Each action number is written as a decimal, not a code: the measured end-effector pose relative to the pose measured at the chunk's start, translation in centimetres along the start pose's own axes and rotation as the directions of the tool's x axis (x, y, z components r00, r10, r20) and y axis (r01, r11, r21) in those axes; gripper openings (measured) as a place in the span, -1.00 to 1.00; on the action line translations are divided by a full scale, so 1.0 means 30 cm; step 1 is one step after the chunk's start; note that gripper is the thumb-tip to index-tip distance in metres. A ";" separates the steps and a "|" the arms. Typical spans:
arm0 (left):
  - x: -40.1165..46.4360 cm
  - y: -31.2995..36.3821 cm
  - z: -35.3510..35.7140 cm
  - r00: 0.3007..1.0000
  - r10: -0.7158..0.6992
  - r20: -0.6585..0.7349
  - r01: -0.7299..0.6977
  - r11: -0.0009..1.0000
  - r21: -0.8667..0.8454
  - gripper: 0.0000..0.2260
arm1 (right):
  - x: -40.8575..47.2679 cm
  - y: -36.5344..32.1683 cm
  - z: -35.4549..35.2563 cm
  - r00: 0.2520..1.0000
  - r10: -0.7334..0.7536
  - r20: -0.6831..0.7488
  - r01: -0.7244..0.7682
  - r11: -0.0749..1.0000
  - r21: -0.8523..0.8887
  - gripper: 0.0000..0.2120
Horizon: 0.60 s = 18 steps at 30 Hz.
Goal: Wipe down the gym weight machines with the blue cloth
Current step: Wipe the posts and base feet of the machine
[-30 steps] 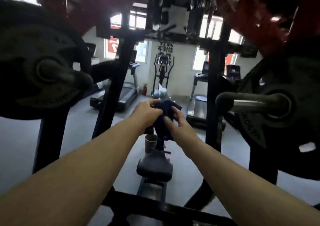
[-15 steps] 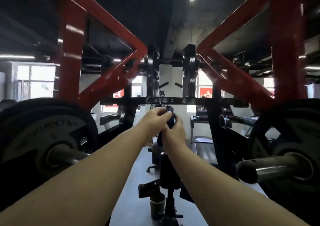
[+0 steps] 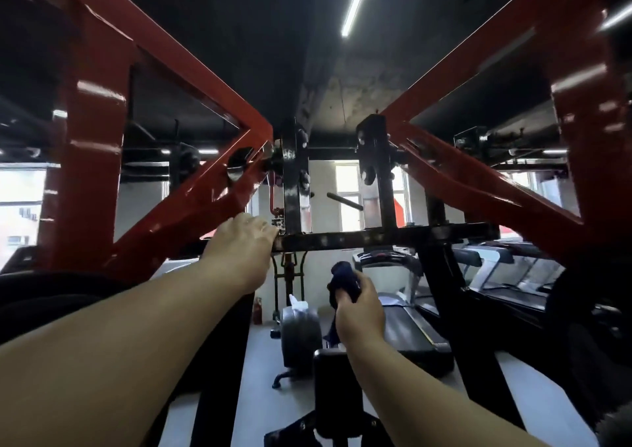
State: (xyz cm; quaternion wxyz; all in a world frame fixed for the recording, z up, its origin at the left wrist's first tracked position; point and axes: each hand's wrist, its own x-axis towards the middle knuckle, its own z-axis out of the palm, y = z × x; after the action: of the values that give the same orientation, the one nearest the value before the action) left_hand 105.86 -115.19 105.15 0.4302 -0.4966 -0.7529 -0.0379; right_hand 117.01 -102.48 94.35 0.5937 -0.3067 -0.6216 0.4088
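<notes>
Cloth point(image 3: 343, 282) bunched in right hand point(image 3: 359, 313)
It looked dark navy, crumpled into a wad; left hand point(image 3: 241, 247) gripped the black crossbar point(image 3: 383, 237).

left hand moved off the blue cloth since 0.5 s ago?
Yes. The left hand has left the dark blue cloth and gone up-left to the black horizontal crossbar; the right hand alone keeps its grip on the cloth.

Dim, backlit by bright windows point(image 3: 20, 203); ceiling strip light point(image 3: 355, 2) glares, edges bend and blur.

Blue cloth point(image 3: 343, 280) in right hand point(image 3: 359, 313) (left hand point(image 3: 241, 248) at crossbar point(image 3: 376, 238))
</notes>
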 end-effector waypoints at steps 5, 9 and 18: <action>0.089 -0.075 0.022 0.999 -0.026 -0.045 0.035 0.975 0.220 -0.37 | 0.182 -0.027 0.062 0.991 -0.120 -0.058 0.114 0.989 -0.095 -0.51; 0.188 -0.117 0.027 0.995 -0.087 -0.050 0.097 0.960 0.264 -0.28 | 0.333 -0.092 0.143 0.944 -0.329 -0.007 0.326 0.938 -0.121 -0.51; 0.305 -0.192 0.115 0.983 -0.167 0.078 0.164 0.985 0.044 -0.28 | 0.501 -0.102 0.426 0.810 -0.585 -0.025 0.571 0.799 -0.188 -0.51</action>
State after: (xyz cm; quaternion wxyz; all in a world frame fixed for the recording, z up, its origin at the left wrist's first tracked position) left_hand 98.02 -109.87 111.39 0.4037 -0.4253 -0.8091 -0.0392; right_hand 103.08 -92.77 104.86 0.6863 -0.1686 -0.6934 0.1404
